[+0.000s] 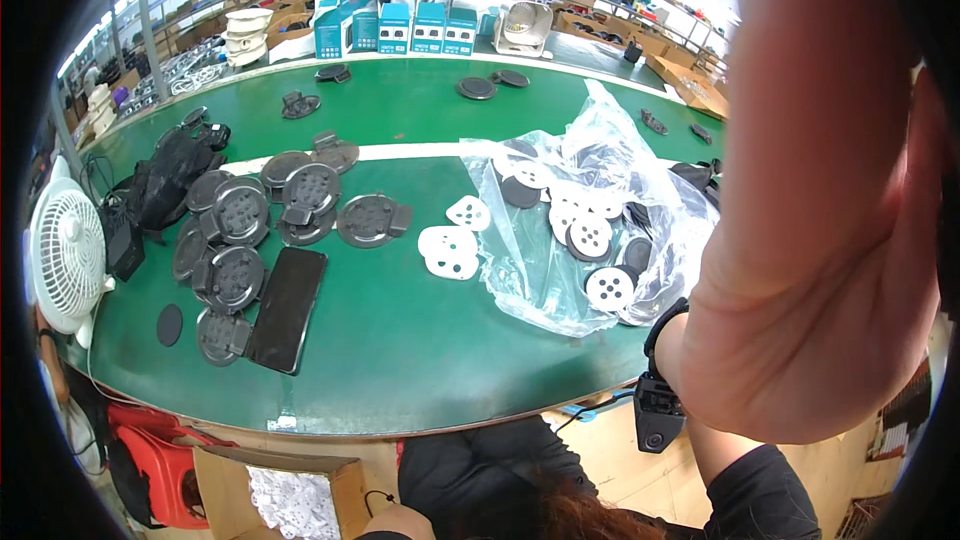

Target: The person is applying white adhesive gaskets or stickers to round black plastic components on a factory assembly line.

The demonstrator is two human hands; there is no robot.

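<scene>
My right hand is raised very close at the right, its bare palm large in view. The fingers stretch upward past the top edge, so their tips are hidden; nothing shows in the palm. A black band with a small camera is strapped round that wrist. My left hand is out of view; only a bit of bare arm shows at the lower edge. Left of my right hand, a clear plastic bag lies open with white and black round discs. Several white perforated pads lie beside it on the green table.
Several black round parts with hinged clips cluster on the left, with a black phone beside them. A white fan stands at the left edge. Blue-and-white boxes line the back. A cardboard box holds white pieces below.
</scene>
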